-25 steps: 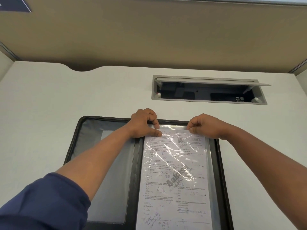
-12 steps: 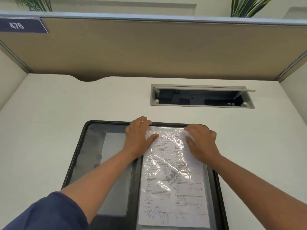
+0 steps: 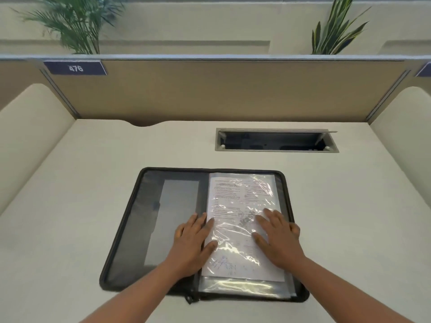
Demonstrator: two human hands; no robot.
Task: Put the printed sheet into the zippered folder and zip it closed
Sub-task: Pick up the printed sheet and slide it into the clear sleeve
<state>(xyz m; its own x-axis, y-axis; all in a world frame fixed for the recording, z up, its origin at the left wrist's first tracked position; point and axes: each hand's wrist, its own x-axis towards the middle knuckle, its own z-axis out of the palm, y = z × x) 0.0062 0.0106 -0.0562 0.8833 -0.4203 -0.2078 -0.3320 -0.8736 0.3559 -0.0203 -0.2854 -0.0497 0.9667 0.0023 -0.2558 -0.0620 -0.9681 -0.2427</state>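
Well, the words on the printed sheet (image 3: 235,206) are too blurry to read. It lies inside the open zippered folder (image 3: 149,220). The left hand (image 3: 193,243) and right hand (image 3: 278,238) press flat on it, fingers spread, gripping nothing.

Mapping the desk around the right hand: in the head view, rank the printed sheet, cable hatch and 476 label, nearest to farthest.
From the right hand:
1. Printed sheet, directly under it.
2. Cable hatch, beyond the folder.
3. 476 label, far left on the partition.
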